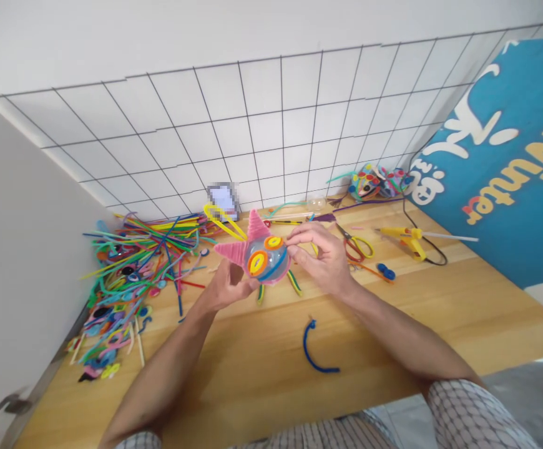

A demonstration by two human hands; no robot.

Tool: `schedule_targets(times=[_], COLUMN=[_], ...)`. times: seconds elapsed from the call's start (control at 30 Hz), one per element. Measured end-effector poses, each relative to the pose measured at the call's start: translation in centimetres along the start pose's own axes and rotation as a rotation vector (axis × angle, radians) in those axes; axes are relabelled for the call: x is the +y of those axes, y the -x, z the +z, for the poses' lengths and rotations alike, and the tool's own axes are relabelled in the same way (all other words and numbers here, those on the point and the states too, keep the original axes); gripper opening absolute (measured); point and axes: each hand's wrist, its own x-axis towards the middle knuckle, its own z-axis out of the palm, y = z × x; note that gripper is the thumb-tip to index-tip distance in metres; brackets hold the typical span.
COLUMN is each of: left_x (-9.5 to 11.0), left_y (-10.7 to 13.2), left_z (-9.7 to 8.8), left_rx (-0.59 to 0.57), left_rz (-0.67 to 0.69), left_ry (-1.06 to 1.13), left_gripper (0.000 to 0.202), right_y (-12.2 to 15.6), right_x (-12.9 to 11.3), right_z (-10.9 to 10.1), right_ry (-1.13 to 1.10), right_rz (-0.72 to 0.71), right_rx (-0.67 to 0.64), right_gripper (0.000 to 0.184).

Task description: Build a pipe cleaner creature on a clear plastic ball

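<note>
My left hand (pixel 229 287) is closed around the lower left of a craft figure (pixel 278 273) with a clear round body. Pink pipe-cleaner spikes (pixel 254 226), orange-and-yellow coiled eyes (pixel 258 264) and a blue pipe-cleaner band cover its front. Yellow loops (pixel 222 221) stick up behind it, and green-and-yellow legs (pixel 294 284) hang below. The thumb and fingers of my right hand (pixel 321 259) pinch at the figure's right edge, by the smaller-looking eye; the exact spot between the fingertips is hidden. Nearer me on the table lies a bent blue pipe cleaner (pixel 311 355).
A heap of pipe cleaners and craft bits (pixel 145 249) covers the table's left side. Scissors (pixel 358 244), a yellow glue gun (pixel 409 236) with its cord, and blue coils (pixel 386 272) lie on the right. Finished-looking colourful balls (pixel 367 184) stand at the back by the grid wall.
</note>
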Motion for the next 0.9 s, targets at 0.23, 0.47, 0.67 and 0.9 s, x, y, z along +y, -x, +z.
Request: schedule_targets(times=[0.23,0.47,0.67,0.9], left_x=[-0.5,-1.2,-0.9,-0.5], left_y=[-0.1,-0.1,-0.2,-0.4], left_z=[-0.2,-0.2,-0.1,0.1], left_rx=[-0.02,0.017,-0.01,0.009], left_rz=[-0.012,-0.024,-0.058,0.023], left_ry=[0.008,0.029,0.078,0.129], left_gripper=[0.075,0.07,0.082,0.061], right_y=[-0.1,0.1,-0.1,-0.2], right_x=[0.0,-0.1,0.2,0.2], right_z=[0.2,0.4,0.4,0.0], right_ry=[0.025,-0.041,-0.08,-0.103], right_rz=[0.015,0.087,0.086,0.207], right_rx=[0.009,0.017,0.006,-0.074], right_gripper=[0.008,0.006,0.008,0.008])
